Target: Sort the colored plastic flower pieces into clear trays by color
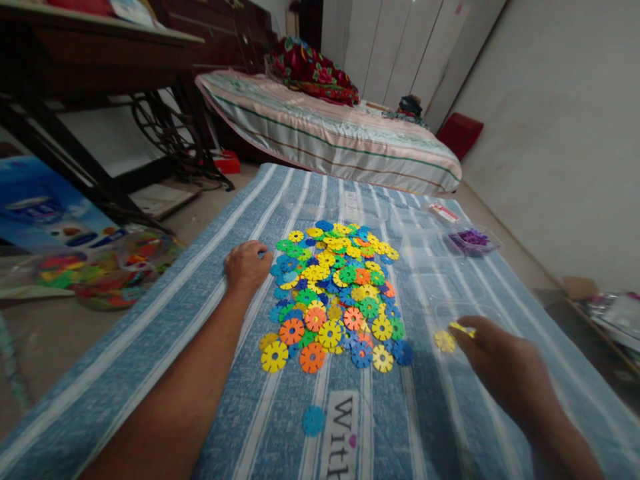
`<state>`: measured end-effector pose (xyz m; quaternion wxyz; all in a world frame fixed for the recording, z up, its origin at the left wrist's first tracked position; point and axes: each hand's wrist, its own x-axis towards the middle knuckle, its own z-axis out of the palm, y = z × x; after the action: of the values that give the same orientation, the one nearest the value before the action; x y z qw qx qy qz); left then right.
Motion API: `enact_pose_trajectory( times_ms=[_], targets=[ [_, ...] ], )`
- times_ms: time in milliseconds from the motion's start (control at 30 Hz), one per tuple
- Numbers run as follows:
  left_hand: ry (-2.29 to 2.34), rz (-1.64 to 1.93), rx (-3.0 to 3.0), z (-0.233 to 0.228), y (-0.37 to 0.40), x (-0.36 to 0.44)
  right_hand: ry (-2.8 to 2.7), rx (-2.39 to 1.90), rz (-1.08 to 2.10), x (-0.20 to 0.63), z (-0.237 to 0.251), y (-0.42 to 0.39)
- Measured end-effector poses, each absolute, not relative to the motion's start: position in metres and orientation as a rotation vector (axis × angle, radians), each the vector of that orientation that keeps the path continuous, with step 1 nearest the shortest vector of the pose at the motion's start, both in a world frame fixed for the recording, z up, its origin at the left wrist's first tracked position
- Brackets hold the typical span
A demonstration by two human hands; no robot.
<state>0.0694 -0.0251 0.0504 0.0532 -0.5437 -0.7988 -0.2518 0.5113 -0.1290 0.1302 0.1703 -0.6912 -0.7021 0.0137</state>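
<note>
A heap of notched plastic building discs (327, 287) in yellow, blue, green and orange lies on the striped cloth. At its left edge my left hand (249, 265) rests on the cloth, fingers loosely curled, with a gap between thumb and forefinger. Off to the right, my right hand (505, 363) pinches a yellow disc (461, 329) over a shallow clear plastic container (483, 310). Another yellow disc (445, 341) sits just left of those fingertips. One light blue disc (313, 421) lies apart, in front of the heap.
More clear containers (427, 243) stand along the table's right and far side. One tub holds purple pieces (471, 240), with a red-and-white label (444, 213) nearby. A bed (340, 133) is beyond the table; bags of coloured pieces (115, 267) lie on the left floor.
</note>
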Motion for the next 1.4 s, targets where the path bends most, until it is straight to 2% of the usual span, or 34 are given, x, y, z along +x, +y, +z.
enact_pose_trajectory(
  times_ms=[167, 400, 833, 1067, 1267, 1400],
  targets=[
    [-2.421, -0.764, -1.656, 0.05, -0.025, 0.069, -2.311, -1.844, 0.183, 0.464, 0.109, -0.126],
    [-2.43, -0.743, -1.652, 0.052, -0.026, 0.07, -2.544, -1.947, 0.296, 0.435, 0.099, -0.108],
    [-2.409, -0.765, -1.647, 0.047, -0.024, 0.067, -2.32, -1.888, 0.394, 0.439, 0.086, -0.105],
    [-2.427, -0.775, -1.645, 0.047, -0.024, 0.067, -2.115, -1.692, 0.521, 0.44, 0.086, -0.108],
    [-2.445, -0.729, -1.654, 0.048, -0.024, 0.065, -2.064, -1.511, 0.414, 0.448, 0.096, -0.101],
    [-2.452, -0.728, -1.664, 0.049, -0.024, 0.065, -1.95, -1.477, 0.129, 0.473, 0.113, -0.075]
  ],
)
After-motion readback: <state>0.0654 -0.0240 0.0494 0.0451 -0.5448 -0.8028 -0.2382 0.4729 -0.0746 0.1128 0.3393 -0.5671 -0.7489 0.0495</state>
